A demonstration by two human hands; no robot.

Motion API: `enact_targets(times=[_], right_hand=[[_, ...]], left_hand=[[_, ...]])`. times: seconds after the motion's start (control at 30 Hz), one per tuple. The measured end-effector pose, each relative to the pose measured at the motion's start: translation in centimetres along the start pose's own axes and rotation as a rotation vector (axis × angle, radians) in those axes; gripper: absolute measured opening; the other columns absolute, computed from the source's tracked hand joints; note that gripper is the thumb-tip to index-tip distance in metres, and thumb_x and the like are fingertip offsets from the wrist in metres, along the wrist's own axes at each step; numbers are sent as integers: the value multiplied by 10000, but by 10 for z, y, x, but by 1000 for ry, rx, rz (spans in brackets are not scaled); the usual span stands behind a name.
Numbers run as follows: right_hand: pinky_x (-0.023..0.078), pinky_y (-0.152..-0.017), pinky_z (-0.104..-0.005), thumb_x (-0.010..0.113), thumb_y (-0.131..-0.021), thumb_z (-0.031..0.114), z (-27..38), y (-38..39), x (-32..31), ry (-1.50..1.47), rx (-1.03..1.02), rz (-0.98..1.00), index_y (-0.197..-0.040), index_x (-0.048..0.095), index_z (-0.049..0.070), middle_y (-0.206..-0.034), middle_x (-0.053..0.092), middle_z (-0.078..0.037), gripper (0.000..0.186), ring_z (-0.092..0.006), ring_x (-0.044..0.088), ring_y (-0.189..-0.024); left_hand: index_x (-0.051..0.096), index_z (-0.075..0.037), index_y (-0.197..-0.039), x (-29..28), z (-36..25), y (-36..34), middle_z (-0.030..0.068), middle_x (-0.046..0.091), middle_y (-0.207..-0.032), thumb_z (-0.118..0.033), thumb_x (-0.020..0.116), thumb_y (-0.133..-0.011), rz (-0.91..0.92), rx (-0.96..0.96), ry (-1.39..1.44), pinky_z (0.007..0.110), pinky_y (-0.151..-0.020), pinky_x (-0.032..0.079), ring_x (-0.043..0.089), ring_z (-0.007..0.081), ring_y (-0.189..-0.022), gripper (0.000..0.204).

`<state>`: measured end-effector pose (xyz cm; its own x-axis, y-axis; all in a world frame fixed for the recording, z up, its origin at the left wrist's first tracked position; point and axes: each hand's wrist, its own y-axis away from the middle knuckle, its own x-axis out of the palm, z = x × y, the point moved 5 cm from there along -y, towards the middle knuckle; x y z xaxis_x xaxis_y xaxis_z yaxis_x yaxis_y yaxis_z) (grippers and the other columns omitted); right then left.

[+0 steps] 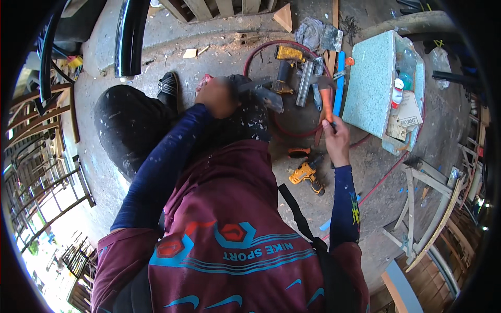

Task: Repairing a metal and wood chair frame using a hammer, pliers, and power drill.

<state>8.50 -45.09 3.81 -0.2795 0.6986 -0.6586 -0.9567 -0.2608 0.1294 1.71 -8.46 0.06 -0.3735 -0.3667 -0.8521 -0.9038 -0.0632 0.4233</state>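
My right hand is closed round the lower end of an orange-handled tool. Its dark brownish head points away from me; I cannot make out its kind. Over my thigh, near the knee, is my left hand, its fingers hidden by a blurred patch. A grey flat piece and a clear-looking piece show beside it, with something reddish at its other side. Whether the left hand grips any of these is unclear. Beyond the orange-handled tool lie a long blue strip and a metal channel.
A yellow-and-black power tool lies ahead, and a yellow drill is on the floor nearer me. A red hose loops round. At right stands a pale speckled box with a white bottle. Wooden frames stand at right.
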Motion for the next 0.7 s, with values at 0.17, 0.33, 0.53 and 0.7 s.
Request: enact_targets(times=[0.17, 0.33, 0.53, 0.7], right_hand=[[419, -490, -288, 523, -1065, 371, 46, 21, 46, -925, 271, 96, -788, 454, 112, -606, 412, 25, 385, -86, 431, -505], [337, -399, -225, 510, -1052, 451, 81, 29, 86, -866, 506, 273, -985, 510, 79, -666, 423, 35, 378, -48, 391, -472], [369, -373, -256, 496, -1045, 489, 96, 32, 139, -1013, 685, 284, -935, 459, 109, -668, 437, 9, 397, -86, 420, -447], [371, -380, -275, 516, -1047, 449, 110, 25, 165, -947, 665, 162, -933, 454, 131, -663, 438, 15, 343, -101, 428, -455]], left_hand=[[733, -54, -975, 4, -14, 11, 145, 742, -969, -517, 692, -828, 17, -65, -215, 454, -910, 486, 701, 295, -966, 488], [732, -61, -991, 0, -10, 7, 142, 741, -965, -519, 692, -826, -10, -63, -196, 463, -932, 479, 698, 287, -972, 489], [734, -33, -959, -5, 3, -2, 178, 742, -957, -583, 704, -809, 25, -159, -31, 443, -861, 532, 717, 329, -934, 571], [737, -31, -947, -7, 2, -3, 181, 745, -953, -611, 706, -801, 16, -197, -29, 460, -856, 532, 723, 329, -929, 599]])
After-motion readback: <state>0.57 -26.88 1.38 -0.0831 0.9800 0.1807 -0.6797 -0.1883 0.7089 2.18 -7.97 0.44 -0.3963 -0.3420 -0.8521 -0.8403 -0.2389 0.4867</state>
